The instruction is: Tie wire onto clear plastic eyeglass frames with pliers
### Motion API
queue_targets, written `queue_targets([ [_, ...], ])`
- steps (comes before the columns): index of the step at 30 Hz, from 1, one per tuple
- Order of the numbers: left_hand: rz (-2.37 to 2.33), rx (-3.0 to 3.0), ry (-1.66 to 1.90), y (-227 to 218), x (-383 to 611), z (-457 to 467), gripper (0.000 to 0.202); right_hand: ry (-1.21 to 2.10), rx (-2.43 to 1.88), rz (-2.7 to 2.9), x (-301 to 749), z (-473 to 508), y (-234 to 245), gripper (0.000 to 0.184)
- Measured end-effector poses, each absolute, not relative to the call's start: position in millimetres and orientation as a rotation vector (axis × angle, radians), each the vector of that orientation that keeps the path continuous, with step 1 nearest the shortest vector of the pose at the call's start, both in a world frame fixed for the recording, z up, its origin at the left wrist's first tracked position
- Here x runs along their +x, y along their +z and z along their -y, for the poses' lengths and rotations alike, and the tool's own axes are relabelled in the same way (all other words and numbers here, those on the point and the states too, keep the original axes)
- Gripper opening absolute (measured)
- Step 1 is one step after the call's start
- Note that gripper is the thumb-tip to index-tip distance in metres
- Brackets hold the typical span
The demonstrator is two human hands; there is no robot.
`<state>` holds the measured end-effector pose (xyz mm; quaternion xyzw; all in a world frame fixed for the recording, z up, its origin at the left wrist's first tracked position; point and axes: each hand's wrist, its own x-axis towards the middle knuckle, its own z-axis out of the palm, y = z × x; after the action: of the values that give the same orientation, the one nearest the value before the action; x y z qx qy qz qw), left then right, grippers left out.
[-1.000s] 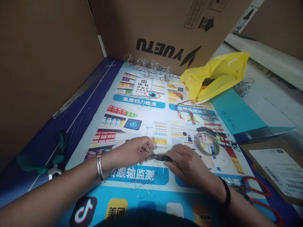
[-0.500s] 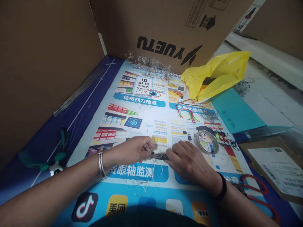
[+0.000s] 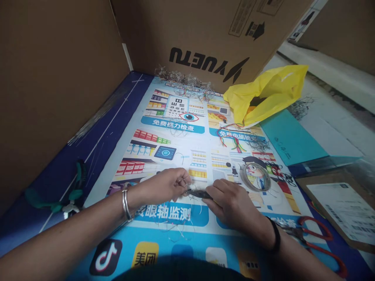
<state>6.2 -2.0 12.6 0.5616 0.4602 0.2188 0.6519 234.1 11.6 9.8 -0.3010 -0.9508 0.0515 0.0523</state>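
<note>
My right hand is closed around a pair of pliers, whose dark jaws point left. The jaw tips reach the fingertips of my left hand. That hand is pinched on a thin wire, of which only a small bent part shows between the fingers. What exactly the jaws grip is too small to tell. Just below the hands, loose thin wire pieces lie on the printed sheet.
Green-handled pliers lie at left, red-handled scissors at right. A tape roll, coloured cords, a yellow bag and a teal folder sit on the right. Wire shapes line the cardboard wall.
My right hand has turned and shifted slightly, so more of the pliers shows between the hands. My left hand keeps its pinch in nearly the same place.
</note>
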Motion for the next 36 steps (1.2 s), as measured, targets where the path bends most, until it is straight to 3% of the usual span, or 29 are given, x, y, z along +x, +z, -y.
queue_targets([
  [15,-1.093,1.103,0.628,6.9,11.5,2.7,0.015,0.622,-1.220,2.671,233.9,-6.0,7.9,0.021],
  [28,-1.083,1.045,0.614,12.4,11.7,0.4,0.015,0.637,-1.149,2.686,233.8,-7.2,8.6,0.019],
  [36,-1.017,1.057,0.568,12.0,7.2,0.8,0.015,0.305,-0.913,2.829,238.9,-16.5,11.1,0.020],
])
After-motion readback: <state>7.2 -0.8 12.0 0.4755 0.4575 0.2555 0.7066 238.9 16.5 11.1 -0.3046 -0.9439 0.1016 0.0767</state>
